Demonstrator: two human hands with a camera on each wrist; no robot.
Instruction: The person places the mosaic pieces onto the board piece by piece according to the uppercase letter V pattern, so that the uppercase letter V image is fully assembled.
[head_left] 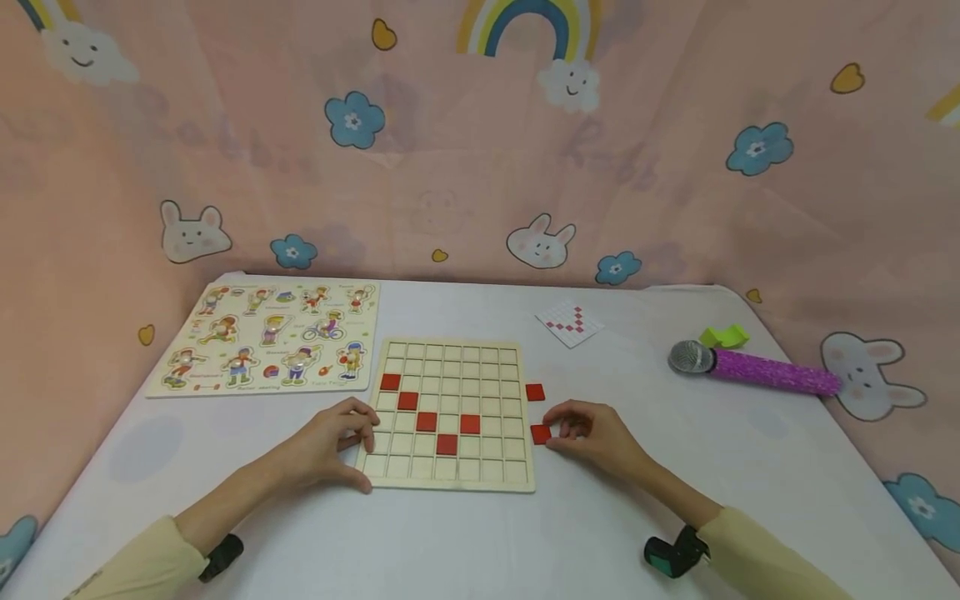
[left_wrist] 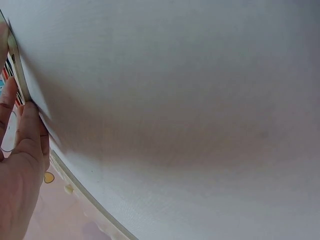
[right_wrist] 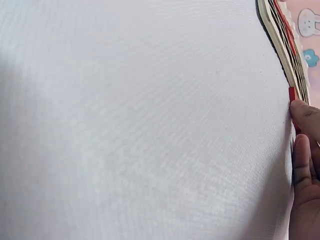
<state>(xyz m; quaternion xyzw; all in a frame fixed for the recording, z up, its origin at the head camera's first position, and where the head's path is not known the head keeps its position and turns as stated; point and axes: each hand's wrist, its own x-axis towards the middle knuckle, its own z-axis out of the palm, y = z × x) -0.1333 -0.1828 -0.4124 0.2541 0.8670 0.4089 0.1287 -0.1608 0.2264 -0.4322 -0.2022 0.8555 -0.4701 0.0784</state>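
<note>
A wooden grid board (head_left: 491, 477) lies on the white table with several red square tiles (head_left: 447, 444) set in its cells. My left hand (head_left: 333, 442) rests against the board's left edge, the thumb by the lower left corner and the fingers touching the side; in the left wrist view that hand (left_wrist: 22, 165) shows only in part. My right hand (head_left: 596, 437) pinches a loose red tile (head_left: 541, 434) just right of the board. The same red tile (right_wrist: 293, 102) appears edge-on in the right wrist view. Another red tile (head_left: 535, 392) lies slightly farther back.
A pattern card (head_left: 568, 323) with red squares lies behind the board to the right. A wooden puzzle board (head_left: 258, 337) with sports figures sits at the back left. On the right are a purple glittery microphone (head_left: 765, 371) and a bright green piece (head_left: 725, 337).
</note>
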